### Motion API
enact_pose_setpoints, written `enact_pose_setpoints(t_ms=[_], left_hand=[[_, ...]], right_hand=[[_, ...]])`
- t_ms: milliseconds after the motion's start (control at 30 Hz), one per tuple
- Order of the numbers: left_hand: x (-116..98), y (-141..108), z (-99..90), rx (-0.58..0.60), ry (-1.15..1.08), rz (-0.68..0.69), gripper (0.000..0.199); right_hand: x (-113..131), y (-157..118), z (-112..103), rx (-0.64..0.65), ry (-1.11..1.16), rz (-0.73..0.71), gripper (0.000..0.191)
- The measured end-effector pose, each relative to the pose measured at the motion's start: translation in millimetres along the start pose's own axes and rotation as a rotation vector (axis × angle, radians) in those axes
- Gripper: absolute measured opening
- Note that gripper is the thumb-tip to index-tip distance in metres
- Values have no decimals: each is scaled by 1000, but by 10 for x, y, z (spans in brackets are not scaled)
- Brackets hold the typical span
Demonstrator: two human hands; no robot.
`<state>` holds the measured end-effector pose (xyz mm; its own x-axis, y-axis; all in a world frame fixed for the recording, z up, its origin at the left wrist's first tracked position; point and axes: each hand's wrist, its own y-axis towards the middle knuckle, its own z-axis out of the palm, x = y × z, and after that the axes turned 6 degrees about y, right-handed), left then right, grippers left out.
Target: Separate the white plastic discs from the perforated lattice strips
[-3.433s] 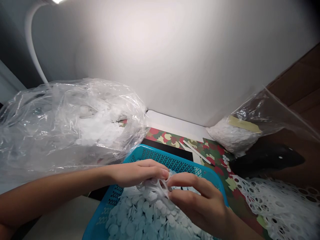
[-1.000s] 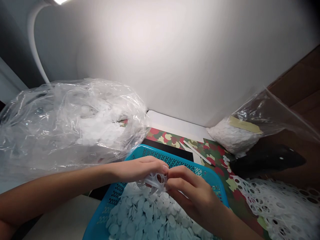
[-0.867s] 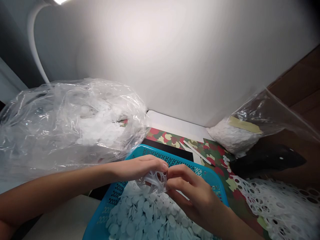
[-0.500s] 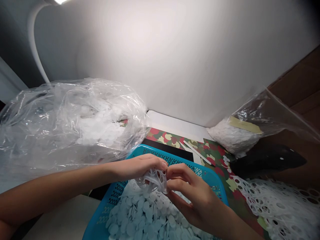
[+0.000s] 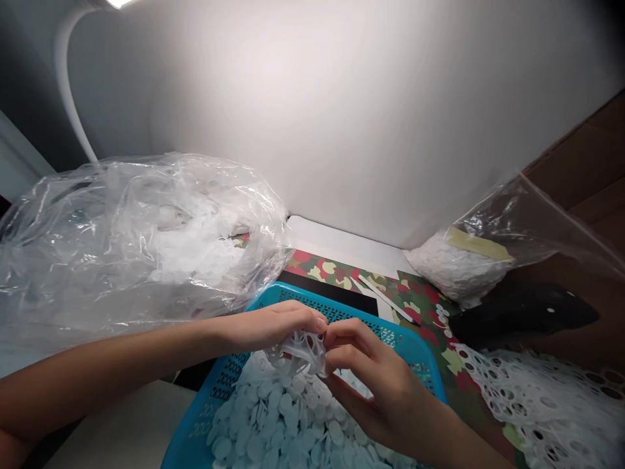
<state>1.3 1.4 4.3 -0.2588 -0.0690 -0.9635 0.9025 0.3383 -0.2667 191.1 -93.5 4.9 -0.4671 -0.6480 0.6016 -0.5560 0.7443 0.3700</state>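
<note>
- The left hand (image 5: 280, 324) came in from the left, palm down, and gripped a crumpled white perforated sheet (image 5: 305, 355), its thumb on top; the fingers underneath were mostly hidden.
- The right hand (image 5: 385, 384) reached in from the lower right with bent fingers, their tips touching the right edge of that sheet. Whether they pinched it could not be told.
- The two hands were close together, fingertips almost meeting, with the sheet between them above a blue basket (image 5: 434, 368).
- The basket had slotted sides and held a heap of small white discs (image 5: 273, 413), directly below the sheet.
- On the left a large clear bag (image 5: 88, 260), wrinkled and shiny, held loose white pieces (image 5: 195, 244) and reached up to the basket's far left corner.
- Beyond the basket lay a camouflage-patterned cover (image 5: 317, 264) with a slim white strip (image 5: 390, 301) on it.
- To the right stood a smaller clear bag (image 5: 452, 270), filled with white material and bearing a yellow label (image 5: 478, 245). A dark object (image 5: 527, 316) was near it.
- More perforated sheets (image 5: 551, 397) were piled at the lower right, well apart from the hands.
- A white lamp (image 5: 62, 71) curved upward at the upper left, before a pale wall (image 5: 317, 143).
</note>
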Motion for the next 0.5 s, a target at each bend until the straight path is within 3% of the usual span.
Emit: enact_pose_setpoints(t_ms=[500], left_hand=[[-8, 1, 4, -9, 6, 1, 26]], right_hand=[[14, -1, -15, 31, 22, -9, 14]])
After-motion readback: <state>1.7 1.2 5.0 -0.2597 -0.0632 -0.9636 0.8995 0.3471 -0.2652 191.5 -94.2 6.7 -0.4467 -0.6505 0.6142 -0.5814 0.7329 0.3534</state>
